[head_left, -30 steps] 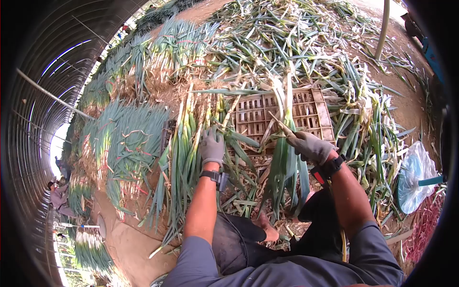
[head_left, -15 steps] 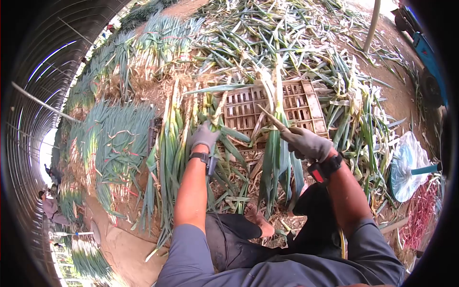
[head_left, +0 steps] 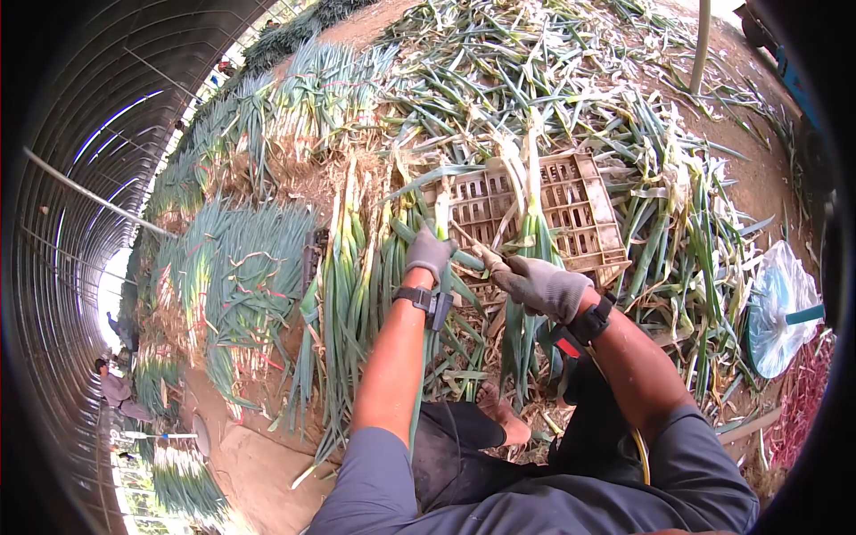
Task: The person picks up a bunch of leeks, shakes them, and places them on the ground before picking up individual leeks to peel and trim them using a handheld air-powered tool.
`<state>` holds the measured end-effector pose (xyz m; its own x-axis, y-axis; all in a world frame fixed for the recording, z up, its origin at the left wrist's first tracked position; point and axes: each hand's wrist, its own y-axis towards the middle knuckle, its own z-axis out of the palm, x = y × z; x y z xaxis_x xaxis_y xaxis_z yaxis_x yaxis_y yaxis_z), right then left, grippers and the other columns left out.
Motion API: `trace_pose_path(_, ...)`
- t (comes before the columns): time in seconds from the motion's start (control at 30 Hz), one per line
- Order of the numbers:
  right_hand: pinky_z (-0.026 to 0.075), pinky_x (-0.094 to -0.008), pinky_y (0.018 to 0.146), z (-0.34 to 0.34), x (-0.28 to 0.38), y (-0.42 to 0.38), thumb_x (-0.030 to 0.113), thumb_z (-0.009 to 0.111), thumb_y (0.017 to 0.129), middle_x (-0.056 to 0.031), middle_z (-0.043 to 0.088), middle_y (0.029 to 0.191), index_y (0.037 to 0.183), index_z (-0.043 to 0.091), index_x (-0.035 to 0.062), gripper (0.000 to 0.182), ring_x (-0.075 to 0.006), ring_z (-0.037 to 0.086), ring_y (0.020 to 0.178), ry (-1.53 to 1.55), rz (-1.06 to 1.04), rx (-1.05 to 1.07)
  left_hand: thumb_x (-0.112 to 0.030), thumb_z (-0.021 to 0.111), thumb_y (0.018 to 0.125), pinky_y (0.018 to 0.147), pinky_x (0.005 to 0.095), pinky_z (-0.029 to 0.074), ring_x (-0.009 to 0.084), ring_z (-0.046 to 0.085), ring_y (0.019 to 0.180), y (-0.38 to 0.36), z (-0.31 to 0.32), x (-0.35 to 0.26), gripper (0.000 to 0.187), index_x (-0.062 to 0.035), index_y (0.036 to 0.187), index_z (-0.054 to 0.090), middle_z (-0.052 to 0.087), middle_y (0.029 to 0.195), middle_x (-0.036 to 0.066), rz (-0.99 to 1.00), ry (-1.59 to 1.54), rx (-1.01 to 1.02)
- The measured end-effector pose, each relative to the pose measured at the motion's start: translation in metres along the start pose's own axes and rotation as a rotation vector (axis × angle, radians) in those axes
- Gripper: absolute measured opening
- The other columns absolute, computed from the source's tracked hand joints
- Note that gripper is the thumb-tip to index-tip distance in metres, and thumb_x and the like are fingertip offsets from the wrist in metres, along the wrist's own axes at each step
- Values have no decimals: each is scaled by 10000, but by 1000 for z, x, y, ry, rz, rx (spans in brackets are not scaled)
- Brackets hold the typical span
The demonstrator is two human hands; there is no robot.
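My left hand (head_left: pixel 431 253), in a grey glove, is closed around a leek (head_left: pixel 442 207) whose pale stem points up past the fingers. Beneath it lies a row of leeks (head_left: pixel 343 267), roots away from me, leaves hanging toward my legs. My right hand (head_left: pixel 544 287), also gloved, is closed on a thin, pointed, brownish stick-like tool (head_left: pixel 470 239); its tip points up and left, close to the leek. More leeks (head_left: pixel 535 234) lie over a slatted plastic crate (head_left: pixel 584 209) just beyond my right hand.
Tied leek bundles (head_left: pixel 259 267) cover the ground to the left. Trimmed leaves (head_left: pixel 499 80) are heaped beyond the crate. At right are a clear plastic bag (head_left: pixel 780 308) and red ties (head_left: pixel 807 401). A pole (head_left: pixel 702 45) stands at the back; another person (head_left: pixel 114 388) is far left.
My right hand and the pointed tool have come closer to my left hand. A leek's white stem now sticks up from my left hand. The whole view has shifted slightly.
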<state>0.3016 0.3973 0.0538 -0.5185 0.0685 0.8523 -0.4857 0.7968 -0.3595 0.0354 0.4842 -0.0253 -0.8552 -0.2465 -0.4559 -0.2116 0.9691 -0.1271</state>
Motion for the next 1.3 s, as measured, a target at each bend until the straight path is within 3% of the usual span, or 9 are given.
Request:
trace_pose_path(0.13,541,-456,746,8,-26,27,574,403,1038,-240,682,797,1050,668,-46,674,-382,704,759,-165,-40,-29,-363,807,809,1010,418,536,369,690,1158,-24,21,0,817,5,1463,484,696,1274,239,59,-282,-10)
trace_pose_path(0.27,532,-490,832,-1,-22,33,553,370,1037,-305,690,892,1130,668,-21,654,-461,696,899,-175,-15,-45,-387,771,849,950,442,552,363,704,1128,-37,48,1,770,-41,1468,473,654,1329,239,-144,107,144)
trace_pose_path(0.4,525,-489,896,0,-11,51,536,385,1032,-325,694,997,1221,672,35,607,-474,679,1016,-194,28,-62,-434,779,847,945,491,511,373,634,1156,-55,62,7,788,-141,1506,460,547,1354,172,165,580,-203)
trace_pose_path(0.5,528,-483,904,-1,-7,51,543,393,1025,-315,702,1008,1252,668,44,614,-470,681,1019,-195,-29,-33,-419,754,875,977,501,480,370,586,1200,-49,57,9,702,-135,1464,499,561,1260,157,307,638,-244)
trace_pose_path(0.53,551,-431,696,6,-16,65,568,453,1023,-156,709,819,1078,687,-22,637,-310,697,740,-187,-39,-67,-414,734,896,907,501,523,364,643,1121,-45,57,12,600,-124,1387,546,581,1208,160,322,633,-230)
trace_pose_path(0.73,566,-449,730,6,-12,69,553,484,1005,-175,723,859,1104,680,-24,617,-339,718,796,-144,-87,-70,-419,722,908,782,448,594,340,749,946,-2,58,10,515,-81,1271,583,698,1132,186,83,550,-109)
trace_pose_path(0.83,551,-473,803,-2,1,59,550,462,999,-276,717,899,1157,679,-37,645,-426,717,863,-73,-12,-5,-305,708,942,788,415,615,317,763,965,20,61,7,425,-66,1273,589,706,1200,180,60,604,-112)
trace_pose_path(1.1,547,-485,833,4,-17,72,562,445,1001,-293,707,875,1095,693,-59,676,-450,714,879,-105,-24,-66,-289,733,878,867,485,578,387,737,1018,27,28,-16,511,-4,1279,597,721,1195,234,-13,469,5)
trace_pose_path(1.3,530,-507,900,7,-8,68,591,372,1015,-337,700,939,1150,696,-24,708,-490,696,963,-159,-23,-62,-307,708,876,921,491,555,435,693,1070,-32,15,-15,492,-157,1338,624,726,1138,248,20,40,41)
